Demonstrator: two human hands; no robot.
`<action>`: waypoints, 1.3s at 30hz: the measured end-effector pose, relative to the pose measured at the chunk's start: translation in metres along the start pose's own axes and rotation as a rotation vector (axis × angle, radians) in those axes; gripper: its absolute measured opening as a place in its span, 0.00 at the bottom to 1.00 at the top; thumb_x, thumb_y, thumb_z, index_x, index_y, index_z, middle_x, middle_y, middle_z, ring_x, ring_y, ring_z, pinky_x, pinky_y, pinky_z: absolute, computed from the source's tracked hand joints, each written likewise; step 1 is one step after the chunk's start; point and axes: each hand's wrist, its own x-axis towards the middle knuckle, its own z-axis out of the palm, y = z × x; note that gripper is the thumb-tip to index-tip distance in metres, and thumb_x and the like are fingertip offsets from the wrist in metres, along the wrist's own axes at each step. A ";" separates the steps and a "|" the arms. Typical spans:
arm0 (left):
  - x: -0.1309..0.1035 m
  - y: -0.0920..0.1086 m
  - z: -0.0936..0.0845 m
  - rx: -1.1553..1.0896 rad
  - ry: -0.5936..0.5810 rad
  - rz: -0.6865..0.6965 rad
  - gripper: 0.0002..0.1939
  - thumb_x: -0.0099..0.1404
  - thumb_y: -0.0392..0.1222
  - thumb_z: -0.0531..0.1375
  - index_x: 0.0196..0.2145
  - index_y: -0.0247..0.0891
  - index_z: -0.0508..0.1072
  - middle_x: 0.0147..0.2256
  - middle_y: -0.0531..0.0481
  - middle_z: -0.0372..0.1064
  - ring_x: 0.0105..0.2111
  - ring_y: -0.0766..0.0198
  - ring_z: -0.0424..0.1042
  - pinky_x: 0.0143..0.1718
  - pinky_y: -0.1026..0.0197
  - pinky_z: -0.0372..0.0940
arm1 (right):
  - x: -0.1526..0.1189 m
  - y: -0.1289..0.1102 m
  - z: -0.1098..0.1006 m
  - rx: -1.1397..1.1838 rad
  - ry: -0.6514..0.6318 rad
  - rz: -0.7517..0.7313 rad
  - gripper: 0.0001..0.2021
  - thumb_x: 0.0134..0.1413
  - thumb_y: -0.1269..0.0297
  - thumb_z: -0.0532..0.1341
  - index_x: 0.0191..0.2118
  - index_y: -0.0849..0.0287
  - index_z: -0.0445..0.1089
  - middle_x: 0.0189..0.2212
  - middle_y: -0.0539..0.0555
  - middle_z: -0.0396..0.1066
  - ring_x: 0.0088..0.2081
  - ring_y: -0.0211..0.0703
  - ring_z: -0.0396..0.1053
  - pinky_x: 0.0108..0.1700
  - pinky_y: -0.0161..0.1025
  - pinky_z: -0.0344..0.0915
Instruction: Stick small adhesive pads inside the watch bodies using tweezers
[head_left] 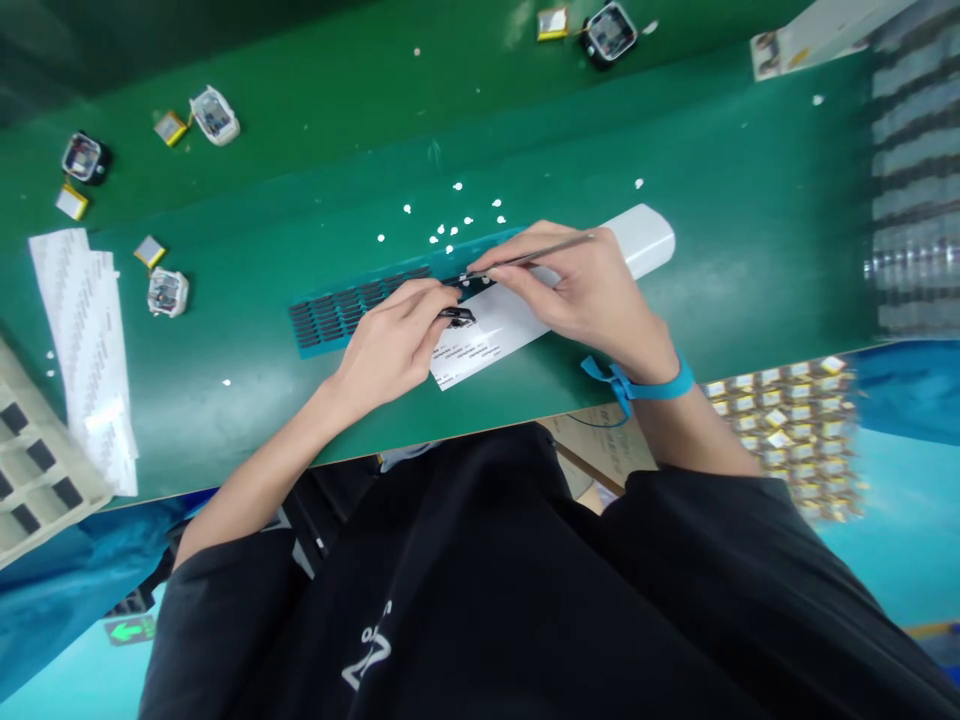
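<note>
My left hand (394,345) pinches a small black part (457,315), perhaps a watch casing, over the printed end of a white label sheet (514,325). In my right hand (589,290) is a thin pair of metal tweezers (551,251), its tip pointing left, close to the left fingertips. Whether the tip touches anything cannot be made out. A blue sheet (319,349) with rows of black strips lies under and behind both hands. Just beyond it, several small white stickers (450,249) are scattered on the green mat.
Opened watch casings (215,115) with batteries (171,128) lie at the far left; another casing (610,35) is at the top right. Paper strips (86,350) and a pale tray (37,450) are on the left. Clear trays (915,190) stand right; many batteries (799,412) sit below the mat edge.
</note>
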 end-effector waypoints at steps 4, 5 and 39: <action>0.000 -0.002 0.000 -0.033 -0.014 -0.008 0.13 0.81 0.34 0.51 0.54 0.34 0.74 0.54 0.38 0.81 0.59 0.52 0.79 0.59 0.48 0.76 | 0.003 0.001 -0.003 -0.088 0.007 -0.077 0.11 0.77 0.59 0.62 0.47 0.46 0.84 0.49 0.48 0.85 0.49 0.51 0.82 0.55 0.52 0.77; 0.001 -0.003 0.000 -0.045 -0.021 -0.013 0.13 0.81 0.34 0.51 0.55 0.35 0.74 0.54 0.38 0.80 0.59 0.52 0.78 0.60 0.48 0.76 | 0.003 0.001 -0.004 -0.105 0.014 -0.094 0.11 0.76 0.60 0.62 0.47 0.47 0.84 0.49 0.48 0.86 0.48 0.51 0.83 0.55 0.52 0.77; 0.021 -0.013 -0.037 -1.043 0.498 -0.814 0.11 0.69 0.34 0.67 0.28 0.37 0.75 0.23 0.56 0.71 0.20 0.73 0.67 0.22 0.71 0.63 | 0.033 -0.015 0.029 -0.323 0.477 -0.797 0.12 0.72 0.71 0.67 0.57 0.53 0.78 0.48 0.51 0.86 0.38 0.41 0.81 0.37 0.38 0.79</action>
